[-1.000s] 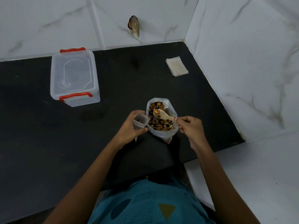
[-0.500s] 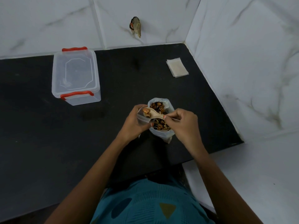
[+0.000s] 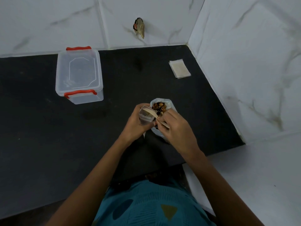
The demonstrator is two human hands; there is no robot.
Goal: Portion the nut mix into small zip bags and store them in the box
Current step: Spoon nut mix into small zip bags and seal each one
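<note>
A small clear zip bag [image 3: 145, 115] is held open beside the open nut mix bag [image 3: 160, 107] near the counter's front edge; the lidded clear box [image 3: 79, 75] stands back-left.

Spoon [image 3: 150, 111] moved from nut bag [image 3: 160, 106], now tipped into zip bag [image 3: 145, 117].

nut bag [image 3: 169, 103]: lower half behind hands | spoon [image 3: 152, 112] bowl: contents unclear
</note>
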